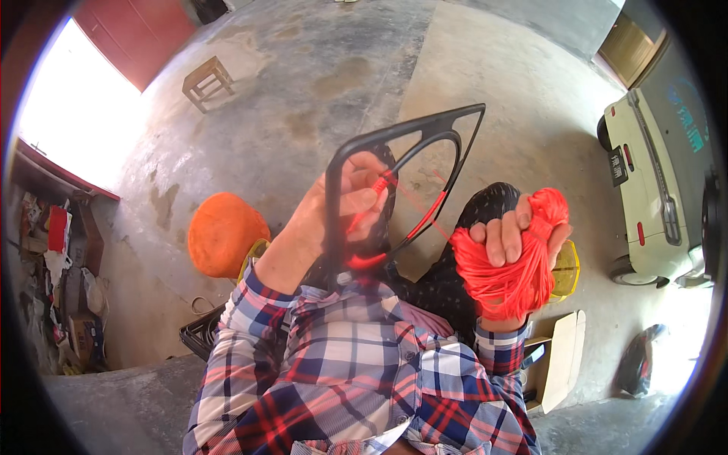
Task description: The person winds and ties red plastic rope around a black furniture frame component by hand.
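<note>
I count one black frame [425, 140], one red cord bundle [512, 262], my left hand [356, 193] pinching cord against the frame at mid-view, my right hand [516, 235] clenched round the bundle at right, one stool [206, 82] far behind, one orange heap [224, 233] on floor

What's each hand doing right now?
Left hand: shut on the black frame, pinching red cord.
Right hand: shut on the cord bundle.

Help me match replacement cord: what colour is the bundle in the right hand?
Bright orange-red cord, seen in the head view.
</note>
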### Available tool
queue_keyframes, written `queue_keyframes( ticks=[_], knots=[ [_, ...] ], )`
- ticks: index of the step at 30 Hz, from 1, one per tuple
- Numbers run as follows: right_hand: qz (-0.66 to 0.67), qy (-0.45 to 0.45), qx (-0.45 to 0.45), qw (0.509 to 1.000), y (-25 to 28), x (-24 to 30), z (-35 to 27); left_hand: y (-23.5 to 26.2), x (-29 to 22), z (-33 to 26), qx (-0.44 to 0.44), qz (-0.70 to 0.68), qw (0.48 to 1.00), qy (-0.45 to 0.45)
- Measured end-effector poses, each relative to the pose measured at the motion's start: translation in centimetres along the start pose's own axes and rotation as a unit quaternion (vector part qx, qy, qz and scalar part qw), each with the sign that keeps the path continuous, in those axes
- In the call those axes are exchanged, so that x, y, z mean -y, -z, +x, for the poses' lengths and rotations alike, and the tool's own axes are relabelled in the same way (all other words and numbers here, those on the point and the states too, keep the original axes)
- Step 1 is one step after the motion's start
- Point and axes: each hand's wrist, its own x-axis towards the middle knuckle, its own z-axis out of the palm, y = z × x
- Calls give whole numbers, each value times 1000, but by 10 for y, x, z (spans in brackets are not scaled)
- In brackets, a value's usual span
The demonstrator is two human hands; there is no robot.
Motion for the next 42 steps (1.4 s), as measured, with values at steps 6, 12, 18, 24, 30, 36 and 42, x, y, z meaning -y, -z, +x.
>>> queue_keyframes(
  ticks=[6,12,18,24,30,36,42],
  knots=[
    [98,-68,-41,992,49,5,4,9,4,3,-54,-48,997,41],
    [-177,-190,-55,964,-7,-21,13,-8,11,4,-31,-139,989,35],
    [-476,-84,-77,872,-9,-36,38,-25,27,10,-35,-39,997,51],
    [-216,-11,40,976,-91,-10,17,-11,12,-10,-87,-209,973,39],
    [-80,-79,-31,993,-153,30,-57,0,17,-5,-67,-174,982,19],
    [-207,15,-213,955,-223,-11,-11,0,22,-2,-58,-173,983,24],
    [-101,-183,-88,974,-197,-4,-26,0,31,-5,-140,-189,969,71]
  ],
)
